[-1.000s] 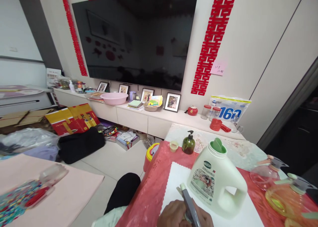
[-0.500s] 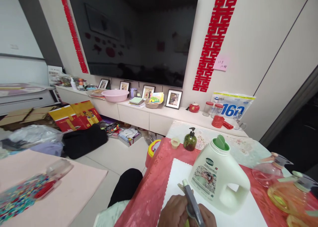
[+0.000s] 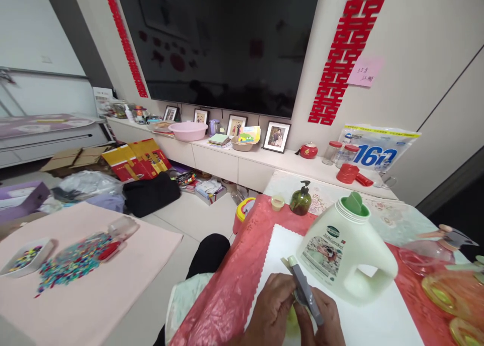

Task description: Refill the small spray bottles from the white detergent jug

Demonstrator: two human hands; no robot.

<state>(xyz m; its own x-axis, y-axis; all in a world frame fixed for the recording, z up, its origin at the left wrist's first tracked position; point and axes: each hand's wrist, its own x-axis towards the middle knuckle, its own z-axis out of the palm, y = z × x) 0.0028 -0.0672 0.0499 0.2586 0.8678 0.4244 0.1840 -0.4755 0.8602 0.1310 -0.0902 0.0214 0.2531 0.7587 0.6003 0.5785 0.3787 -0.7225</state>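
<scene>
Low in the view, a pump bottle is held over the white sheet [image 3: 266,265]. Its grey pump head [image 3: 305,288], tipped with pale green, slants up to the left, and a yellowish see-through body [image 3: 292,323] shows dimly between the hands. My left hand [image 3: 273,308] closes on its left side, fingertips by the collar. Round the collar from the right, my right hand [image 3: 323,318] is closed too. Most of the bottle is hidden by my hands. Just beyond them stands a large pale green jug [image 3: 340,250] without a cap, a green piece [image 3: 354,204] in its mouth.
On the red cloth [image 3: 223,295] are a green pump bottle [image 3: 301,199] and a small cup [image 3: 277,203]. Several clear and amber pump bottles [image 3: 449,290] crowd the right. Colourful beads [image 3: 71,260] lie on a pink board [image 3: 124,280] at left. A cabinet [image 3: 215,157] runs behind.
The view has turned left and down a little, bringing more of the beads and a white tray into sight. Both hands still grip the pump bottle, raised slightly in the picture.
</scene>
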